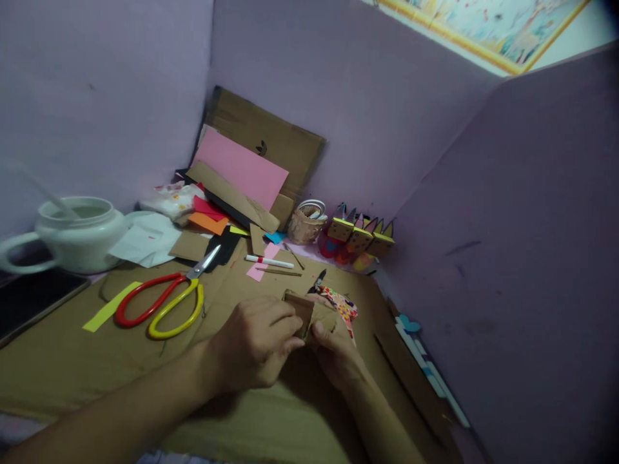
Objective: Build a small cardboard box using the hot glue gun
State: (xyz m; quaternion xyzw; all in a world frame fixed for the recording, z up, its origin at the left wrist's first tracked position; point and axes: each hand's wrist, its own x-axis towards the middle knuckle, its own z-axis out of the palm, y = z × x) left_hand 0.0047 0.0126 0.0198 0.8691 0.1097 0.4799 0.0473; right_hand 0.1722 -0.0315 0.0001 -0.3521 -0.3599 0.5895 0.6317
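Both of my hands are on a small folded cardboard piece (322,314) near the middle of the view. My left hand (258,341) pinches its left edge with bent fingers. At its right side, my right hand (336,348) grips it with the thumb on the front face. A patterned red, yellow and white piece (344,308) shows just behind my right hand. Scissors (167,303) with red and yellow handles lie to the left of my left hand, blades slightly apart. A white marker (269,261) rests on a pink strip beyond my hands.
A large cardboard sheet (227,425) covers the table. At the left stand a white pot (80,238) and a dark phone (36,299). Coloured papers (242,167) lean at the back, beside a small brown cup (305,229) and decorated holders (358,237). Walls enclose the back and right.
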